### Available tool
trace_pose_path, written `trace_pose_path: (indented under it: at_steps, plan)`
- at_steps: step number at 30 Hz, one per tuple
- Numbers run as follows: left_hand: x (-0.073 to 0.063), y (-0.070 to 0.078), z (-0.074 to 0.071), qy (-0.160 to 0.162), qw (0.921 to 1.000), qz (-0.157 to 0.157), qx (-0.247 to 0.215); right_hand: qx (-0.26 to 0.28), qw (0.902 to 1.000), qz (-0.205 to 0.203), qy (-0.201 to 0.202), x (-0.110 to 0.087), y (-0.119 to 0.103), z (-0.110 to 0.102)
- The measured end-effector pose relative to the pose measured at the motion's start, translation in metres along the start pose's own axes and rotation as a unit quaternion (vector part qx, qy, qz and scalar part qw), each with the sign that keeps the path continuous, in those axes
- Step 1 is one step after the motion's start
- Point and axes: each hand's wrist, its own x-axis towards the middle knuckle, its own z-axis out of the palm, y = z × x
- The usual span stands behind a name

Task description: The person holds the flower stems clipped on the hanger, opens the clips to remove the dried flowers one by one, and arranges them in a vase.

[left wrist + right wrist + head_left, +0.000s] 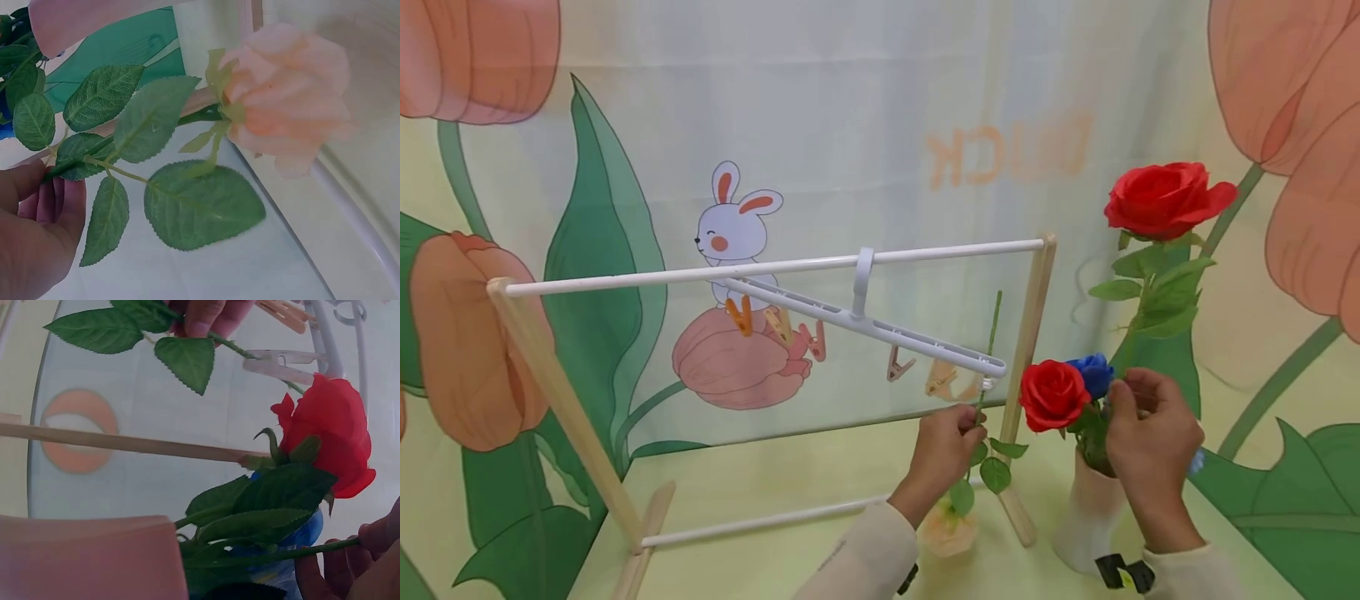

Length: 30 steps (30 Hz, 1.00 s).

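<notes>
My left hand [942, 454] pinches the green stem of a peach artificial rose [287, 100], which hangs bloom down with leaves below my fingers. Above that hand, the stem passes a white clothespin [281, 362] at the right end of a grey clip hanger [820, 311]; whether the pin bites the stem I cannot tell. With thumb and fingers, my right hand [1152, 446] holds the stem of a tall red rose [1168, 200], bloom up, over a pale vase [1086, 517]. A shorter red rose [1054, 396] and a blue flower [1093, 373] stand in the vase.
The hanger hooks over the white top bar [700, 273] of a wooden-legged rack and tilts down to the right. Several clothespins dangle from it, among them an orange one [740, 316]. A patterned curtain [865, 167] hangs behind the pale tabletop [737, 483].
</notes>
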Motion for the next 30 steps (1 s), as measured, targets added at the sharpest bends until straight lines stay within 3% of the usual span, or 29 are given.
trace_pose_path:
  at_steps: [6,14,23,26,30]
  plan:
    - [0.0,0.0,-0.003,-0.008,1.0,-0.004,-0.002,-0.019,0.9998,0.012,-0.001,0.0,0.004,-0.004]
    - [-0.001,0.003,-0.005,-0.021,0.9996,-0.007,-0.016,0.013,0.9986,0.05,-0.005,0.001,-0.003,-0.004]
    - [-0.002,0.005,-0.006,-0.032,0.9991,-0.014,-0.023,0.043,0.9982,0.04,-0.014,0.002,-0.007,-0.004]
    - [-0.002,0.006,-0.007,-0.029,0.9994,-0.01,-0.014,0.054,0.9976,0.019,-0.038,0.004,-0.011,-0.004]
    - [-0.002,0.006,-0.009,-0.026,0.9996,-0.01,-0.007,0.025,0.9938,-0.015,-0.108,0.006,-0.017,-0.003]
